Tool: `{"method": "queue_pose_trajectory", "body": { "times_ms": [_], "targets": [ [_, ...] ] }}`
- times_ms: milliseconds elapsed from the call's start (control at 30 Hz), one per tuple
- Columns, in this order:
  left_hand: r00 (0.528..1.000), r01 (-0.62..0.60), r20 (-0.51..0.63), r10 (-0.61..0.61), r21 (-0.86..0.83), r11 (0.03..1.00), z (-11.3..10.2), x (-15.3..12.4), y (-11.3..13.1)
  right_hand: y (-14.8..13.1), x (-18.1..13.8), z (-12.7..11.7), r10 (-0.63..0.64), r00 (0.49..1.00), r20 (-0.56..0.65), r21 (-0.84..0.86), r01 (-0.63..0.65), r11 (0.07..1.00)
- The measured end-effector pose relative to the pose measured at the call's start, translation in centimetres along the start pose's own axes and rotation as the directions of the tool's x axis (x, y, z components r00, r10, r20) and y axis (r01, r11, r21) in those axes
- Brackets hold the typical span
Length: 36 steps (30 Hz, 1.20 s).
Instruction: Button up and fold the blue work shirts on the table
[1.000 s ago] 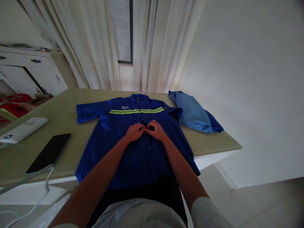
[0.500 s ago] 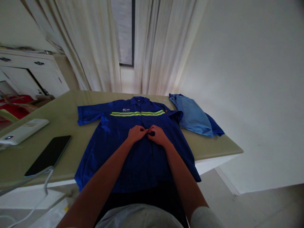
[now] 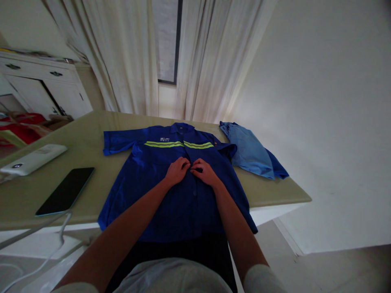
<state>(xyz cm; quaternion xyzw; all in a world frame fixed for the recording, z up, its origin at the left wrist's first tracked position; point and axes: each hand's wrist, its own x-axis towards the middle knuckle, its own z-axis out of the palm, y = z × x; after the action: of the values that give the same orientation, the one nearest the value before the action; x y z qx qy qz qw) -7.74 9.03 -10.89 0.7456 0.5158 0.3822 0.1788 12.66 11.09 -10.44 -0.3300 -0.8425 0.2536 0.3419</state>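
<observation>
A dark blue work shirt (image 3: 152, 191) with a yellow reflective chest stripe lies spread flat, front up, on the pale green table (image 3: 91, 130). Its hem hangs over the near edge. My left hand (image 3: 176, 171) and my right hand (image 3: 205, 172) meet at the shirt's middle front placket, just below the stripe. Both have fingers curled and pinched on the placket fabric. What sits between the fingertips is too small to make out.
A lighter blue folded garment (image 3: 250, 150) lies at the table's right end. A black phone (image 3: 65, 190) and a white device (image 3: 33, 158) with cables sit on the left. White curtains (image 3: 128, 57) hang behind, with a white cabinet (image 3: 42, 87) at far left.
Both hands stay pinched at the same spot on the shirt front. The view has shifted slightly; the shirt has not moved.
</observation>
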Motion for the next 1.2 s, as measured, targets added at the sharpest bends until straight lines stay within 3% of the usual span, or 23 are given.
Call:
{"method": "queue_pose_trajectory", "body": {
  "times_ms": [267,400,700,967,1200],
  "targets": [
    [0.986,0.147,0.08,-0.149,0.034,0.989,-0.3,0.0,0.4,0.1,0.5,0.0,0.013,0.997,0.079,-0.006,-0.013,1.0],
    [0.979,0.192,0.07,-0.193,0.023,0.981,-0.5,0.1,0.4,0.3,0.5,0.3,0.036,0.998,0.044,0.017,-0.037,0.999],
    [0.984,0.175,0.028,-0.173,-0.2,0.964,-0.5,0.9,-0.3,-0.1,0.1,0.4,0.061,0.987,-0.152,0.022,-0.058,0.998],
    [0.981,0.191,0.021,-0.192,-0.257,0.947,-0.5,0.9,-0.2,-0.3,0.1,0.2,0.089,0.992,-0.091,0.048,-0.084,0.995],
    [0.984,0.179,0.052,-0.172,-0.211,0.961,-0.3,0.6,-0.5,-0.1,0.4,1.1,0.019,0.991,-0.135,-0.062,-0.027,0.998]
  ]
}}
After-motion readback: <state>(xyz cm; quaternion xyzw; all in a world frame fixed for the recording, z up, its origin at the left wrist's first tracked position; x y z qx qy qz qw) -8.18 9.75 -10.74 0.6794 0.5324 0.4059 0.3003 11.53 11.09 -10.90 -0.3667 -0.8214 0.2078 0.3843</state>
